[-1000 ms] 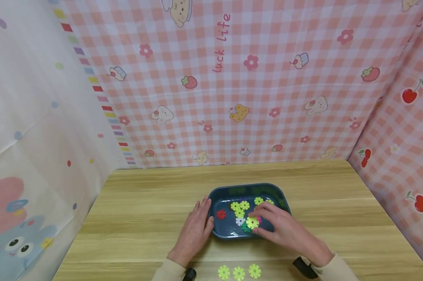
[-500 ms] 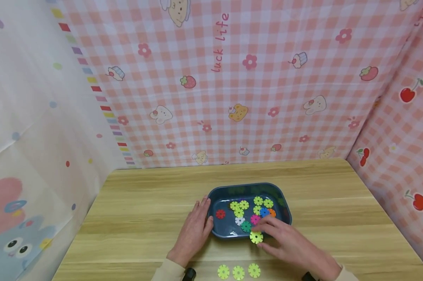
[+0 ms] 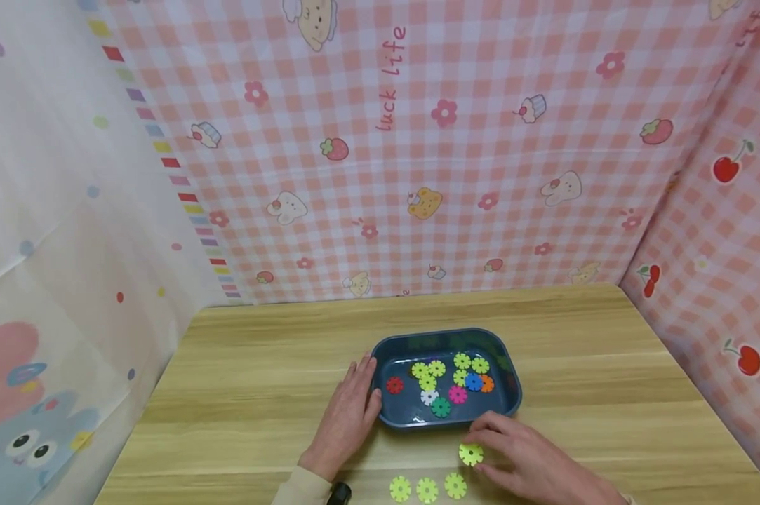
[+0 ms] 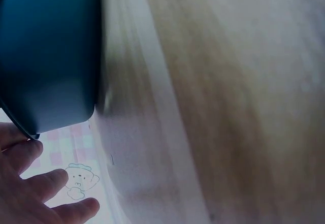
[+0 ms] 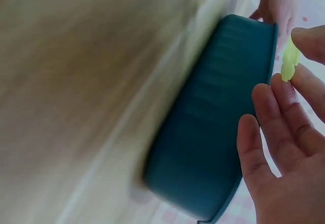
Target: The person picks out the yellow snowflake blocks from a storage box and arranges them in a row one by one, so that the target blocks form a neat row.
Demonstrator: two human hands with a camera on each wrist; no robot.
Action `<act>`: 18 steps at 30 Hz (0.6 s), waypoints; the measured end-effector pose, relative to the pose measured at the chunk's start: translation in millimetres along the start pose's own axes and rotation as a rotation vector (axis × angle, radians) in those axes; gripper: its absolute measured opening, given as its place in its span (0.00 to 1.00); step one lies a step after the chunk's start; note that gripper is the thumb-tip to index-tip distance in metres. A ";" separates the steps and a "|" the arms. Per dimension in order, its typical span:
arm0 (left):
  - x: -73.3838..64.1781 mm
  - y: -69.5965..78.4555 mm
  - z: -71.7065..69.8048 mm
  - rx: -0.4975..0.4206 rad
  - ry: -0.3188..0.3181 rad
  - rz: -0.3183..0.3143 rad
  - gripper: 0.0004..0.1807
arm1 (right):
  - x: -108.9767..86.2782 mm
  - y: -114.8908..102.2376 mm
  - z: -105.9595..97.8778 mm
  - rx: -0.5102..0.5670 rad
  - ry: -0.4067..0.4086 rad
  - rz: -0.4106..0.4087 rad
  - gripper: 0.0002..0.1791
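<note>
Between thumb and fingers my right hand (image 3: 520, 456) pinches a yellow-green notched plastic disc (image 3: 471, 454), in front of the tray. The right wrist view shows that disc (image 5: 289, 60) edge-on at the fingertips. My left hand (image 3: 347, 414) rests with straight fingers against the left end of the dark blue tray (image 3: 411, 426). In the left wrist view its fingers (image 4: 45, 183) reach the tray's rim. Inside the tray lie several more yellow-green discs (image 3: 462, 360), plus a red disc (image 3: 395, 385), a white one, a green disc (image 3: 441, 407), a pink one, a blue disc (image 3: 474, 381) and an orange one.
Three yellow-green discs (image 3: 427, 489) lie in a row on the wooden table (image 3: 260, 379) at the near edge, left of my right hand. A pink checked cloth (image 3: 354, 175) hangs behind the table, with more cloth along both sides.
My right hand has carried the yellow-green disc out of the tray, over its near rim and toward me. The left hand has stayed at the tray's left end.
</note>
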State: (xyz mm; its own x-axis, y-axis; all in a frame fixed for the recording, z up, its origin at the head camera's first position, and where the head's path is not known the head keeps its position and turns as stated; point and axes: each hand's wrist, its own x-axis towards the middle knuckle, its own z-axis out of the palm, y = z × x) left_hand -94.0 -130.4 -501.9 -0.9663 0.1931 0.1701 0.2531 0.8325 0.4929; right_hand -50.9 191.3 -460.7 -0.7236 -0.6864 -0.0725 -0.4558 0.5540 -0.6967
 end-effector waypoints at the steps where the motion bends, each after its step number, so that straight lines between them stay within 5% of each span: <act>1: 0.0 0.1 -0.1 -0.001 -0.001 -0.001 0.30 | -1.2 1.5 0.4 0.004 -0.010 0.003 0.20; 18: 0.1 -0.1 0.2 -0.001 -0.012 -0.009 0.31 | -7.0 29.9 11.3 0.096 -0.109 0.012 0.16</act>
State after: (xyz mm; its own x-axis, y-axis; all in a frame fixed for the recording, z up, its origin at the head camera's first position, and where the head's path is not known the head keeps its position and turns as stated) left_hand -94.2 -130.3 -502.1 -0.9691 0.1916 0.1552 0.2441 0.8335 0.4956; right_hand -53.6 207.3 -489.1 -0.6661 -0.7296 -0.1548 -0.3919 0.5189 -0.7597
